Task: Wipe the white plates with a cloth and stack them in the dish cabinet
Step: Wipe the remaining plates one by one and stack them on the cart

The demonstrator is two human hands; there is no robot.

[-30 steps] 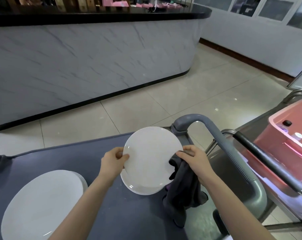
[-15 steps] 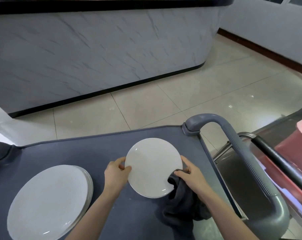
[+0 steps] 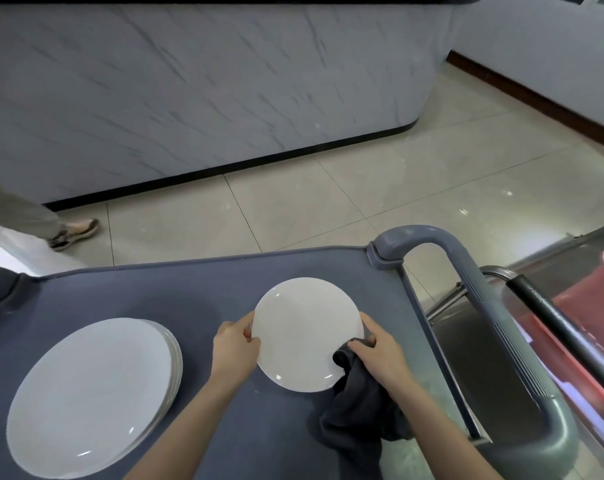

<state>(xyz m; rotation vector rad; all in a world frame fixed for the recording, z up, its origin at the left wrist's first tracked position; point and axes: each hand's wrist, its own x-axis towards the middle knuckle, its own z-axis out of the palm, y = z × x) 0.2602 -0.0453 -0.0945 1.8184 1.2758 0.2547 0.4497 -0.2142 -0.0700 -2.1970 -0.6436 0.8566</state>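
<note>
A small white plate [image 3: 304,332] lies low over the grey cart top [image 3: 155,292], held at both sides. My left hand [image 3: 233,351] grips its left rim, thumb on the upper face. My right hand [image 3: 376,358] holds the right rim together with a dark grey cloth [image 3: 359,414], which hangs down from under the palm onto the cart. A stack of larger white plates [image 3: 89,396] sits at the cart's left front.
The cart's grey handle [image 3: 467,271] arches at the right. Beside it stands a metal trolley with a black bar [image 3: 563,330] and a pink tub [image 3: 591,313]. A marble counter front [image 3: 207,91] rises ahead. Another person's foot [image 3: 73,232] is on the tiles at the left.
The plate has come down from a raised, tilted position to nearly flat over the cart top. Both hands stayed on its rim. My view has tipped downward, and a person's foot has appeared at the left.
</note>
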